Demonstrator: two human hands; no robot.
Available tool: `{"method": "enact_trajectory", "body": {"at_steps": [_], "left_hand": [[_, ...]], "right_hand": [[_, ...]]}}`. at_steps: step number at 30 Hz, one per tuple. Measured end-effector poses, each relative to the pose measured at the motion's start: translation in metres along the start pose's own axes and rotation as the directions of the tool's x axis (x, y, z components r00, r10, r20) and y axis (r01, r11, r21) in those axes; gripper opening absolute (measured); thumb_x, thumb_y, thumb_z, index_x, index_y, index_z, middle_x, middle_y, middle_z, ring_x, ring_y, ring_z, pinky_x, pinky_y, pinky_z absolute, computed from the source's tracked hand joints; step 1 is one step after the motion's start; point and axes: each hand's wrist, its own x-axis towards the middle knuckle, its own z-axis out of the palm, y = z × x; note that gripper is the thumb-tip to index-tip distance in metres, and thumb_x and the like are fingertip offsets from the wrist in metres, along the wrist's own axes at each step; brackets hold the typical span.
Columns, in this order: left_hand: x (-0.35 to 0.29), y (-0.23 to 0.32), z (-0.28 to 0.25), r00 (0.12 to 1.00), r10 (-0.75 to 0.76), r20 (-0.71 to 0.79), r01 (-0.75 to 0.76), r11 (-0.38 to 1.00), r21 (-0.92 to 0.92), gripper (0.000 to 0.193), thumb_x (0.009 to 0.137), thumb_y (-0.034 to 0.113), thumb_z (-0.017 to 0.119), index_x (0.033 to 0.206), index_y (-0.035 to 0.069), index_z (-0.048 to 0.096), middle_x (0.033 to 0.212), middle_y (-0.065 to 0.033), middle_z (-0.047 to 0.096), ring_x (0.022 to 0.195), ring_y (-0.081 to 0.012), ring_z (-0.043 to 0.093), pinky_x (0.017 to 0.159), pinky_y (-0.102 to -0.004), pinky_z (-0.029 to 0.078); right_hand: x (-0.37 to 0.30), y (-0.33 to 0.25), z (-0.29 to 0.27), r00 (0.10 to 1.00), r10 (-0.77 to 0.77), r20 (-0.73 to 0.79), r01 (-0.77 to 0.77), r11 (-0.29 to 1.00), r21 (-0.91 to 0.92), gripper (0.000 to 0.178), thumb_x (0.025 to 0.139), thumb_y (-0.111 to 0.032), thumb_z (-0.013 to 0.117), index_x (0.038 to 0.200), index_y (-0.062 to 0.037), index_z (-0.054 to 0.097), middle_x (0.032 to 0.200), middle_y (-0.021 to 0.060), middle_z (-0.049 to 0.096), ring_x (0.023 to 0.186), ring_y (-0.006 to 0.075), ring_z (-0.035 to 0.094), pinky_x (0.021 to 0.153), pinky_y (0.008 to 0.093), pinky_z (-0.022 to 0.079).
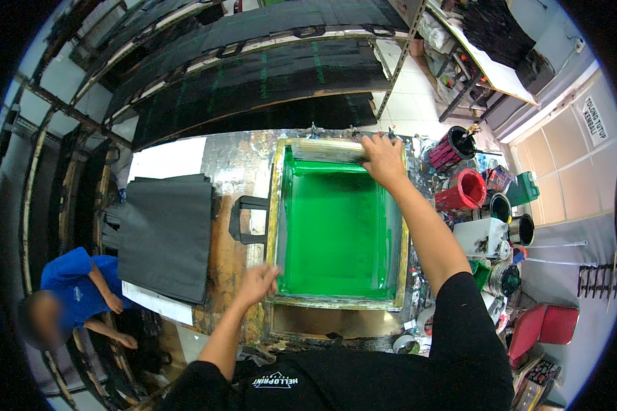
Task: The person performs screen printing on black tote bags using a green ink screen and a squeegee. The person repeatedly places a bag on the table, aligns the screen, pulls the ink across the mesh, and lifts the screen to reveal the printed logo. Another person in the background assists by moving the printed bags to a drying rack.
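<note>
A screen-printing frame (276, 205) lies in front of me on the worktable, its mesh (339, 233) covered in green ink. Along the far inner side of the frame rests a pale squeegee (325, 152). My right hand (385, 159) is closed round the right end of it, the arm stretched over the frame's right side. Beside the near left edge of the frame is my left hand (259, 282), fingers curled, with nothing visible in them. A black bag handle (247, 219) sticks out from under the frame's left side.
Dark flat bags (168, 240) are stacked on the left of the table. Ink pots, including a red one (465, 188), and a white jerrycan (483, 236) crowd the right. Black bags cover racks (267, 75) beyond. A person in blue (89, 288) is at the left.
</note>
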Motion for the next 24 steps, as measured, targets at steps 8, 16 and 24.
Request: {"method": "enact_trajectory", "body": {"at_steps": [8,16,24], "left_hand": [[0.154,0.161,-0.013,0.460,0.854,-0.243,-0.486,0.471,0.737,0.059,0.091,0.053,0.079,0.123,0.004,0.068,0.116,-0.0165,0.065,0.115,-0.0364,0.058,0.100,-0.0490,0.044],[0.261,0.163,0.008,0.666,0.741,-0.091,-0.312,0.387,0.868,0.059,0.095,0.059,0.070,0.110,0.002,0.066,0.111,-0.0184,0.064,0.110,-0.0373,0.060,0.095,-0.0487,0.049],[0.275,0.156,0.010,0.535,0.842,-0.078,-0.261,0.252,0.932,0.052,0.093,0.059,0.069,0.095,0.007,0.065,0.096,-0.0115,0.063,0.096,-0.0322,0.061,0.085,-0.0455,0.049]], "right_hand": [[0.007,-0.007,0.023,1.000,-0.001,0.008,0.001,0.998,-0.058,0.061,0.078,-0.024,0.087,0.132,-0.0183,0.061,0.115,0.0050,0.065,0.114,0.0267,0.061,0.098,0.0527,0.041],[-0.002,-0.009,0.058,0.980,-0.049,-0.194,0.027,0.993,-0.112,0.038,0.086,-0.014,0.069,0.124,-0.0173,0.064,0.099,0.0041,0.065,0.098,0.0256,0.064,0.080,0.0446,0.045],[-0.002,-0.009,0.053,0.998,-0.036,-0.060,0.029,0.993,-0.112,0.063,0.074,-0.023,0.089,0.130,-0.0163,0.062,0.106,0.0051,0.064,0.103,0.0256,0.064,0.085,0.0440,0.048]]}}
